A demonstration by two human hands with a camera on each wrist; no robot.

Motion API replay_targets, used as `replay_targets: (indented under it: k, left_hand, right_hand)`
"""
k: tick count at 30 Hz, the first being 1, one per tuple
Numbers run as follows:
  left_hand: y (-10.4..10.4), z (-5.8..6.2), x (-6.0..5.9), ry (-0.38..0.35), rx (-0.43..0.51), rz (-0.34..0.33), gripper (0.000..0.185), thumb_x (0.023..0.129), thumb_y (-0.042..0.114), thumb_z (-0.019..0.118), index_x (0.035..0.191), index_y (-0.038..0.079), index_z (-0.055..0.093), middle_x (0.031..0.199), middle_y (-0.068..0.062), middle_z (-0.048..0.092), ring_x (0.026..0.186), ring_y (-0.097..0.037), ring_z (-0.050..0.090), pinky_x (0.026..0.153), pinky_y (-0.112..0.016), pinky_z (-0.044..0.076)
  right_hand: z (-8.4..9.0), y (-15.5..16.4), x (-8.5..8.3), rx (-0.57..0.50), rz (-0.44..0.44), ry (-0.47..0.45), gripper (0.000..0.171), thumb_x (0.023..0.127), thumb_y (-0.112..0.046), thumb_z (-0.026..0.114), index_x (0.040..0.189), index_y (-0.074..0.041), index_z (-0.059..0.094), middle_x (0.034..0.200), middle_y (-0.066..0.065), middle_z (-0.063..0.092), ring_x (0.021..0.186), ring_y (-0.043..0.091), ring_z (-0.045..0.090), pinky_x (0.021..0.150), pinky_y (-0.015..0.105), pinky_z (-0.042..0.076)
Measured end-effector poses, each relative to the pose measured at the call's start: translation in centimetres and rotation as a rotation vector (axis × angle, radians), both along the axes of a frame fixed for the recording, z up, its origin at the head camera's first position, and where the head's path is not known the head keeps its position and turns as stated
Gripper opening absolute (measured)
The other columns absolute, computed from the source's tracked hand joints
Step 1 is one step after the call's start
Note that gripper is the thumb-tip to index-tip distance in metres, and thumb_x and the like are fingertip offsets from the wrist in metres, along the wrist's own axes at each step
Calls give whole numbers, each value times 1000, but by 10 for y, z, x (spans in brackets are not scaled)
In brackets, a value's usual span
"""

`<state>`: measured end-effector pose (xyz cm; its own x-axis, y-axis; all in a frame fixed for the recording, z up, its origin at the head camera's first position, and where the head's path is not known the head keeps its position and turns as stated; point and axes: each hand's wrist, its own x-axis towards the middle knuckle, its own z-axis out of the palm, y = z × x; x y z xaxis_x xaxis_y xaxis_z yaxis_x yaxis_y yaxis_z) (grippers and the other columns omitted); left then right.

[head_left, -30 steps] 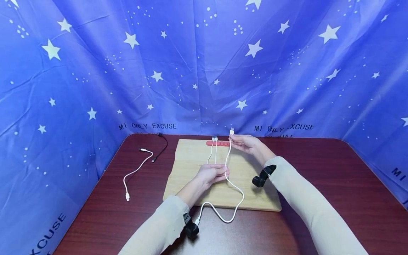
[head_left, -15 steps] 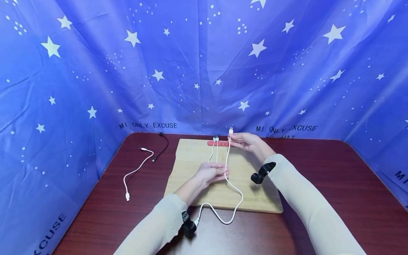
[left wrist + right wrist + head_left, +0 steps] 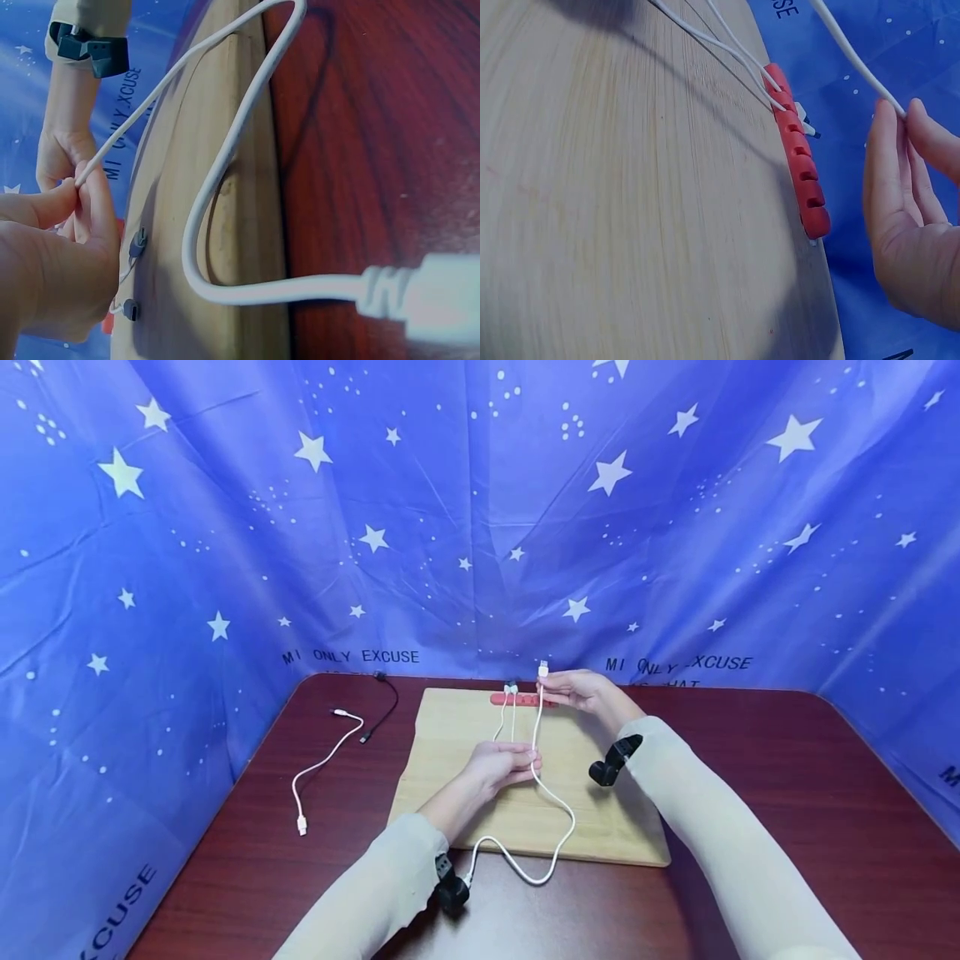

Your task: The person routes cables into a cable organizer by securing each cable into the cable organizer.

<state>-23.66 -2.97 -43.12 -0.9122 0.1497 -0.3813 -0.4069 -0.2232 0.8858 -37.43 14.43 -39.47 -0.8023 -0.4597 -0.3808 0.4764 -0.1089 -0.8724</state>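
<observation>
Pinching one white cable: left fingers, right fingers, near two cables in one red holder

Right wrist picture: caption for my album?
Right hand pinching a white cable near a red clip holding two other cables.

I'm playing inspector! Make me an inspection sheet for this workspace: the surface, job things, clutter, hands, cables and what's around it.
Surface: dark red-brown table with a wooden board on it.
Job's things: a held white cable, and a red cable holder along the board's far edge.
Clutter: a loose white cable and a black cable lie on the table, left of the board.
Hands: left hand and right hand both pinch the held white cable.
Cables: two white cables sit in the holder's slots; the held one isn't in a slot.
Surroundings: blue curtain with white stars.
</observation>
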Motion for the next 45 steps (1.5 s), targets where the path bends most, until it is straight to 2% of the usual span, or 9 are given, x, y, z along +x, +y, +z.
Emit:
replay_targets:
  k: [4, 8, 14, 19, 26, 28, 32, 38, 45]
  left_hand:
    - [2, 2, -5, -2, 11, 13, 32, 88, -8, 59, 120, -13, 59, 118, -32, 63, 102, -30, 70, 87, -30, 59]
    - [4, 1, -7, -19, 17, 17, 32, 88, -8, 59, 119, -13, 59, 117, -32, 64, 92, -24, 72, 87, -31, 59]
    - [6, -3, -9, -40, 5, 25, 31, 87, -8, 60, 118, -12, 60, 114, -29, 66, 85, -19, 72, 85, -31, 60]
    - [4, -4, -11, -33, -15, 31, 30, 87, -9, 60, 117, -13, 61, 110, -29, 67, 82, -19, 72, 85, -31, 60]
    - [-3, -1, -12, -29, -36, 34, 30, 87, -9, 60, 118, -13, 60, 107, -25, 70, 76, -15, 71, 87, -32, 59]
    - [-5, -1, -11, -35, -49, 36, 30, 87, -8, 61, 118, -12, 60, 108, -25, 70, 76, -14, 71, 86, -31, 60]
    - [-6, 0, -11, -48, -55, 49, 30, 87, -9, 61, 117, -12, 60, 110, -27, 68, 78, -16, 72, 85, -31, 60]
    - [6, 4, -16, -52, -14, 65, 31, 86, -9, 61, 117, -13, 61, 104, -26, 70, 73, -13, 68, 85, -30, 60]
    - [18, 3, -21, -41, -2, 52, 28, 86, -10, 61, 114, -14, 62, 96, -21, 73, 71, -12, 67, 85, -31, 60]
  right_hand:
    - [-2, -2, -4, -10, -32, 9, 26, 95, 7, 47, 84, -8, 65, 75, 3, 73, 72, 12, 71, 73, 20, 61]
    - [-4, -1, -8, 23, -50, 23, 15, 94, 9, 48, 99, -2, 56, 74, 2, 73, 71, 11, 71, 72, 20, 61]
    - [-7, 3, -12, 73, -55, 20, 41, 92, 11, 51, 131, 7, 43, 74, 2, 73, 70, 11, 71, 75, 22, 61]
    - [-7, 3, -13, 87, -49, 27, 57, 91, 12, 52, 143, 11, 28, 75, 2, 72, 72, 12, 71, 76, 21, 61]
    - [-9, -5, -19, 95, -64, 38, 54, 90, 14, 51, 141, 11, 31, 72, 3, 71, 71, 12, 71, 72, 21, 61]
    - [-11, -7, -20, 99, -68, 35, 61, 90, 14, 50, 145, 13, 23, 72, 3, 71, 70, 12, 71, 72, 20, 61]
    - [-13, -10, -20, 111, -51, 33, 62, 91, 13, 52, 146, 13, 22, 74, 2, 71, 73, 11, 71, 75, 21, 61]
    - [-7, -1, -21, 110, -60, 59, 62, 91, 12, 52, 145, 12, 23, 73, 1, 71, 73, 10, 71, 75, 20, 61]
    - [-10, 10, -23, 210, -79, 129, 58, 89, 5, 60, 141, 11, 35, 81, -2, 71, 78, 7, 70, 95, 24, 56]
